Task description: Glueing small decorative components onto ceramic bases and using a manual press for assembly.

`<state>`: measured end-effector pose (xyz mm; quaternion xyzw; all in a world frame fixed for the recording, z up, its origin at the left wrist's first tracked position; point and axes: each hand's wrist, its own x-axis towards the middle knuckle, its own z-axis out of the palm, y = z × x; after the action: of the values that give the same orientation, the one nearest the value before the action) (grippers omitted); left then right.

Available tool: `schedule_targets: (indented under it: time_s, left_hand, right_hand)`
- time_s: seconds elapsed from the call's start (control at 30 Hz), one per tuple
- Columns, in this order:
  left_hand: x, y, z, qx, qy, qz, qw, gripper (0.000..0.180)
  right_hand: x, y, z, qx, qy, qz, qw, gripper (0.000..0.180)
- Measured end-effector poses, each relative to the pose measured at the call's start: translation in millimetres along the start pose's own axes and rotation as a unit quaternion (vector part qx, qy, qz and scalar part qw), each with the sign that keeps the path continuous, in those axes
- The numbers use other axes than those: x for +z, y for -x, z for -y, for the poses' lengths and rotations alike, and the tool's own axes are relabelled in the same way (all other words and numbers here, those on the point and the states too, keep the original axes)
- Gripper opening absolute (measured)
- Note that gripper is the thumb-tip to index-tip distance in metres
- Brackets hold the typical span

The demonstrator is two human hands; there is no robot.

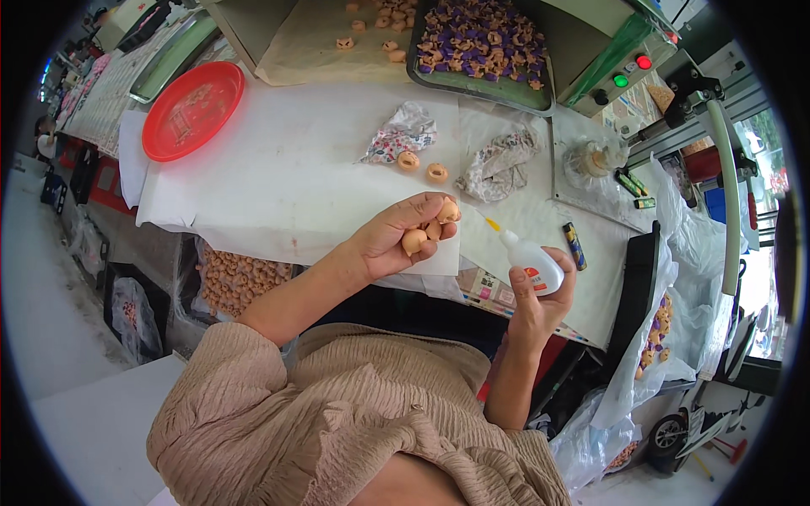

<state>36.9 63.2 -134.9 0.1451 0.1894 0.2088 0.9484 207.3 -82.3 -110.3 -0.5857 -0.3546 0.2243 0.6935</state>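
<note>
Several small tan doll-head pieces (413,242) rest in my left hand (384,236), its fingers curled round them, with one pinched near the fingertips. My right hand (540,308) grips a white squeeze glue bottle (536,266) with a thin yellow-tipped nozzle, which points up and left toward the pieces, a little apart from them. Beyond my left hand, two more tan pieces (436,173) lie on the white-covered table beside a flower-patterned cloth (405,135). A crumpled, stained cloth (504,164) lies to their right.
A red round tray (192,110) sits at the left of the table. At the back, a dark-rimmed tray (547,97) carries many tan and purple pieces. A glass jar (595,158) and a marker-like tube (575,246) are to the right. Below the table edge stands a bin of tan pieces (245,282).
</note>
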Motion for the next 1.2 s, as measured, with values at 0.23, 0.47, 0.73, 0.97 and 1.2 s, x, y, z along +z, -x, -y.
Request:
schedule_targets:
  time_s: [0.23,0.47,0.73,0.97,1.2]
  left_hand:
    - [-0.9,-0.1,6.1,-0.005,0.011,0.025,1.000,0.028]
    - [5.0,4.1,6.1,-0.015,-0.022,0.004,1.000,0.033]
    - [-3.6,-1.3,9.3,-0.011,-0.051,0.042,0.998,0.034]
    - [-5.3,-7.2,11.4,-0.026,-0.081,0.018,0.996,0.042]
    - [-4.1,-8.7,13.0,-0.030,-0.100,0.009,0.995,0.043]
  right_hand:
    - [-2.5,5.7,4.5,-0.130,0.139,0.026,0.981,0.037]
    - [-2.3,8.2,1.1,-0.136,0.172,0.012,0.976,0.039]
    - [-1.0,7.4,-4.2,-0.121,0.180,0.005,0.976,0.038]
    - [3.6,5.3,-4.0,-0.138,0.208,0.020,0.968,0.040]
    - [1.4,4.8,-5.9,-0.141,0.210,0.023,0.967,0.039]
